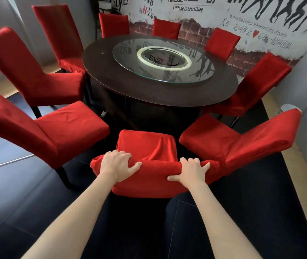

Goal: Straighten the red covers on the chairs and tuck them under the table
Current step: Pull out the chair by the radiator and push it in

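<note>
Head view: left hand [118, 164] and right hand [191, 171], arms outstretched, each grip curled over the nearest chair's red cover [149, 146].

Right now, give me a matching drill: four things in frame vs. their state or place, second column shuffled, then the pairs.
Things:
1. left hand
2. glass turntable
3. nearest chair
4. chair at near left

States:
A. centred on the round table
B. grips the top of a chair back
C. seat fully clear of the table, turned sideways
D. cover wrinkled on the seat, both hands on its back

Pairs: 1-B, 2-A, 3-D, 4-C
</note>
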